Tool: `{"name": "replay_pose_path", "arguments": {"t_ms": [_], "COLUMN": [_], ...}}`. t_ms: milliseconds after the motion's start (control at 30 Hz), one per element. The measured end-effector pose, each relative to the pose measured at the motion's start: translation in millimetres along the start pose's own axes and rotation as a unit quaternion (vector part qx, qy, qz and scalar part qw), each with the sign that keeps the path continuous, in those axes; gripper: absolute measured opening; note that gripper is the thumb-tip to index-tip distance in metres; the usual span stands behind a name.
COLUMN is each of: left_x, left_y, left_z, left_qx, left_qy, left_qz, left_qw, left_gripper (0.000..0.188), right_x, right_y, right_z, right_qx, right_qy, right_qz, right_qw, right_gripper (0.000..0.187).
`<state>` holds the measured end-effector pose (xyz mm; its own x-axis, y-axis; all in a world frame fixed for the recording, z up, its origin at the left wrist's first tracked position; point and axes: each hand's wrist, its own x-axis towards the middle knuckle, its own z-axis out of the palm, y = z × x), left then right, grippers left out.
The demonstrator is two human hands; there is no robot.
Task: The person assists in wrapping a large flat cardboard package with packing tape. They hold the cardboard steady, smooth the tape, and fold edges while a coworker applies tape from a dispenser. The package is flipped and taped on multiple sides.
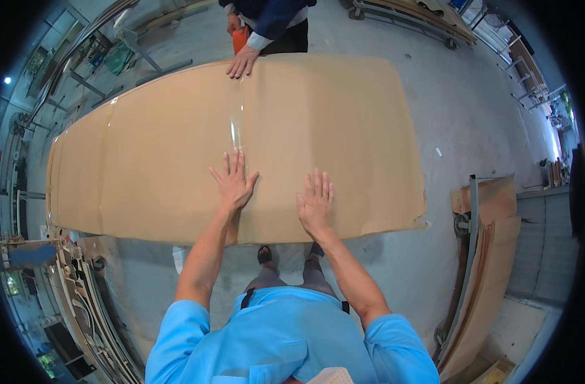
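Note:
A large sheet of brown cardboard (164, 166) spreads across a long, waist-high load in front of me. My left hand (233, 182) lies flat on it with fingers spread, its fingertips at the near end of a shiny strip of clear tape (235, 131). To the right, my right hand (317, 203) also rests palm down on the cardboard, fingers stretched out. Across from me a co-worker's hand (244, 61) presses on the far edge over the tape line. The co-worker's other hand (233, 24) holds an orange-red tool (240, 40), its kind partly hidden.
Cardboard sheets (488, 281) lean on a metal-framed cart at my right. Upright boards (88, 301) stand at the lower left. Metal racks (129, 45) are at the far left, and a wheeled trolley (414, 19) with boards is at the back right. Grey floor (478, 121) surrounds the load.

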<state>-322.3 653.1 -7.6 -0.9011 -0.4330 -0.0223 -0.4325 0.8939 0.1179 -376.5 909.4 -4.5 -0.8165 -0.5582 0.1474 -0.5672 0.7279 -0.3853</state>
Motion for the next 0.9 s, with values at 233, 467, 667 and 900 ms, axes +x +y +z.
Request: {"name": "replay_pose_path", "arguments": {"t_ms": [233, 467, 667, 900], "left_x": [33.7, -108.4, -120.6, -111.3], "left_y": [17.1, 157.4, 206.3, 237.8], "left_z": [-19.5, -20.1, 1.3, 8.7], "left_qx": [0.0, -0.161, -0.04, 0.024], "left_qy": [-0.034, -0.127, -0.09, -0.078], "left_qz": [-0.062, 0.316, 0.276, 0.325], "left_qw": [0.997, 0.926, 0.956, 0.942], "left_gripper": [0.079, 0.097, 0.111, 0.111], "right_x": [43.2, -64.7, -118.7, -137.7], "right_y": [13.2, 88.6, 132.4, 138.1], "right_z": [-1.5, -76.2, -78.0, -63.6], "right_qx": [0.05, 0.076, 0.013, 0.029], "right_qy": [-0.025, -0.153, 0.017, 0.075], "right_qz": [-0.028, -0.103, -0.011, 0.11], "right_qw": [0.998, 0.98, 1.0, 0.991], "right_gripper": [0.075, 0.093, 0.108, 0.103]}}
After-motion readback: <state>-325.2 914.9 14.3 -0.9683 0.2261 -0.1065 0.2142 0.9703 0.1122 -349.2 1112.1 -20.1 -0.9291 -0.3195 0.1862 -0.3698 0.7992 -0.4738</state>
